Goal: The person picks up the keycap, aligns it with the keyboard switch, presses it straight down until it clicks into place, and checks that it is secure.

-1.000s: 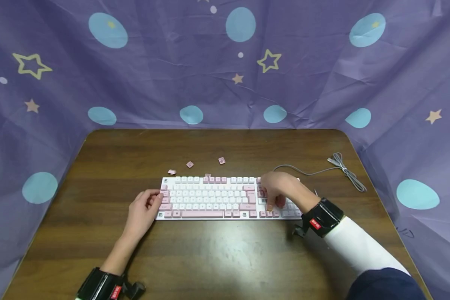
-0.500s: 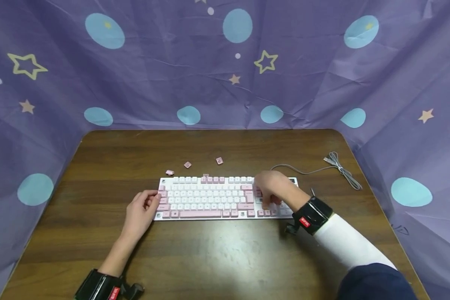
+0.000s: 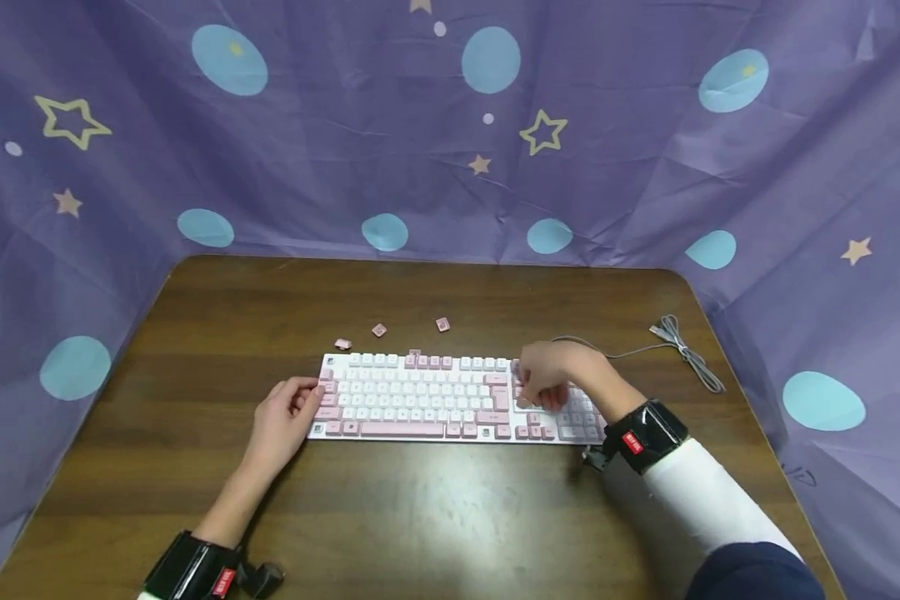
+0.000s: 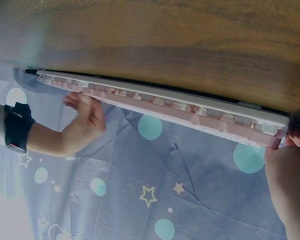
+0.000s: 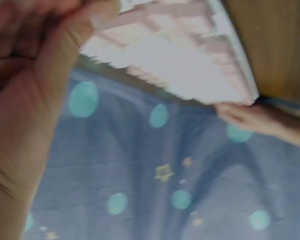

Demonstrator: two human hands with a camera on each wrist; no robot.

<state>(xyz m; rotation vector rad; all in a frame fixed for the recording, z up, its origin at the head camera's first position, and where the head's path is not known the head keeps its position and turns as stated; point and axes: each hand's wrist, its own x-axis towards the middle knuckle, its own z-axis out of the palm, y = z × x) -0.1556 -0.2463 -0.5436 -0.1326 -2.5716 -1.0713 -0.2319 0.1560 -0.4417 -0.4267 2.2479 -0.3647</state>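
A white and pink computer keyboard [image 3: 420,400] lies flat across the middle of the table. My left hand [image 3: 281,421] grips its left short edge, the thumb at the side and the other fingers curled. My right hand [image 3: 551,375] is over the block of keys right of the main letters, thumb pointing down with its tip at the keys and fingers bent. In the right wrist view the thumb [image 5: 72,37] reaches to the keycaps. I cannot tell if a keycap is between those fingertips. The right hand hides part of the upper right keys.
Loose pink keycaps lie behind the keyboard: one at left [image 3: 342,343], another keycap [image 3: 378,330] and a third keycap [image 3: 442,324]. A further keycap [image 3: 415,353] is at the keyboard's back edge. A grey cable [image 3: 690,354] is bundled at right. A patterned curtain [image 3: 345,167] surrounds the table.
My right hand's thumb has moved up from just above the arrow keys toward the key block behind them, and the up-arrow key now shows. The left hand stays at the keyboard's edge.
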